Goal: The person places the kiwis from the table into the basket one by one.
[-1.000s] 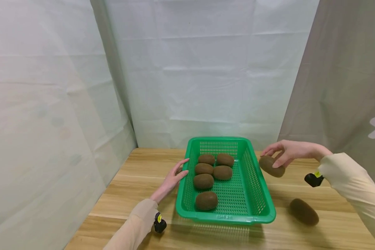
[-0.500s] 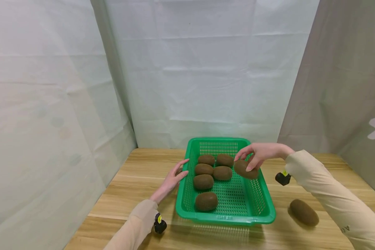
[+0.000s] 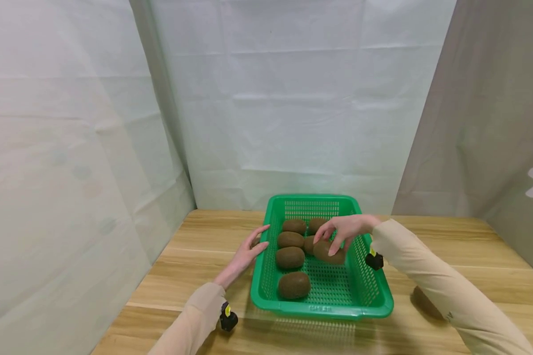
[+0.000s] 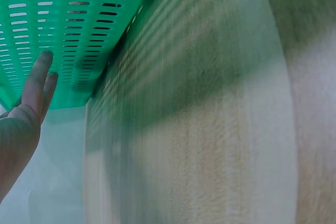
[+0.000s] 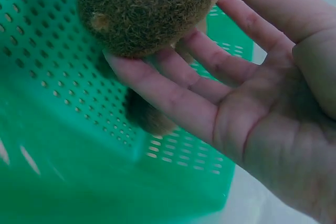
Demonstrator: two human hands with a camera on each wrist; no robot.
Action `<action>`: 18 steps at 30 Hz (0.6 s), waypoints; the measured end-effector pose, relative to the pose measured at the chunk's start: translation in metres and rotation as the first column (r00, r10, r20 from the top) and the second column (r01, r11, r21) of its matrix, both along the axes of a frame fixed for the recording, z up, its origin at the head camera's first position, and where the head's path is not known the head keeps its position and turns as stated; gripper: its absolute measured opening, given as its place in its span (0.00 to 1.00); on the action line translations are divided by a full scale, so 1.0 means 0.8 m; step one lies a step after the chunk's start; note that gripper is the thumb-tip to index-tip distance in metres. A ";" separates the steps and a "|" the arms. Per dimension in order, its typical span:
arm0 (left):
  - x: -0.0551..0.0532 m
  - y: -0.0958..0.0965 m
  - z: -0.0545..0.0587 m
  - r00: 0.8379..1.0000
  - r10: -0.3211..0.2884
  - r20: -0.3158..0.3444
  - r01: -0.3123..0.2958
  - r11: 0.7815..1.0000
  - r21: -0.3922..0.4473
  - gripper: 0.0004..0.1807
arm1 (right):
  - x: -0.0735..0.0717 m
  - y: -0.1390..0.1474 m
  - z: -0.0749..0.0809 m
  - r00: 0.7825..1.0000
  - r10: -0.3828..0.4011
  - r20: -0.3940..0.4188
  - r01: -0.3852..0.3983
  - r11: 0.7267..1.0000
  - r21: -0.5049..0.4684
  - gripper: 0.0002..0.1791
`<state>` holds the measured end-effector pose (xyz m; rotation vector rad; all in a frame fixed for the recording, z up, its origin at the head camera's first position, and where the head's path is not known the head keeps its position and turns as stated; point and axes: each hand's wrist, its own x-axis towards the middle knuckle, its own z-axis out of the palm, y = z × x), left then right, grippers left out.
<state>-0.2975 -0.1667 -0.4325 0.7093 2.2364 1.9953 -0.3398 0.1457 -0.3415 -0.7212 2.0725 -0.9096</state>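
Observation:
A fuzzy brown kiwi (image 3: pixel 328 252) is held between the thumb and fingers of my right hand (image 3: pixel 347 229), inside the green basket (image 3: pixel 324 310). In the right wrist view, the fingertips support this kiwi (image 5: pixel 144 11) over the perforated floor. Several more kiwis lie in the basket, mostly towards its left side, including a front one (image 3: pixel 294 285); the held kiwi and hand partly cover two of them. My left hand (image 3: pixel 244 254) rests against the basket's left side with extended fingers. The left wrist view has its fingers (image 4: pixel 37 80) at the slotted wall.
Another kiwi (image 3: pixel 426 301) lies on the wooden table (image 3: pixel 182 256) right of the basket, partly hidden by my right sleeve (image 3: pixel 439 276). White cloth (image 3: pixel 293 123) hangs behind the table, with more cloth at both sides.
My right hand has carried the kiwi leftwards from beyond the basket's right rim to over its middle, then lower. The left hand has stayed at the basket's left side.

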 end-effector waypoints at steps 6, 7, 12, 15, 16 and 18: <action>0.001 0.001 0.001 0.999 0.015 0.050 -0.015 1.000 -0.010 0.27 | -0.003 -0.014 -0.016 0.998 0.064 0.010 -0.064 0.998 0.001 0.25; 0.002 0.001 0.002 0.999 0.012 0.053 -0.012 1.000 -0.008 0.27 | -0.003 -0.016 -0.018 0.997 0.071 0.009 -0.071 0.997 0.005 0.25; 0.012 0.004 0.017 0.998 -0.012 0.058 0.013 1.000 -0.013 0.27 | 0.000 -0.022 -0.024 0.996 0.085 -0.012 -0.084 0.996 0.041 0.25; 0.021 0.006 0.029 0.998 -0.020 0.065 0.022 0.999 -0.025 0.27 | 0.002 -0.025 -0.025 0.995 0.090 -0.032 -0.088 0.994 0.058 0.25; 0.023 0.006 0.032 0.998 -0.019 0.068 0.022 0.999 -0.030 0.27 | 0.002 -0.026 -0.026 0.995 0.093 -0.038 -0.090 0.994 0.061 0.25; 0.026 0.007 0.035 0.997 -0.018 0.070 0.020 0.999 -0.036 0.27 | 0.003 -0.029 -0.027 0.994 0.097 -0.048 -0.094 0.994 0.059 0.25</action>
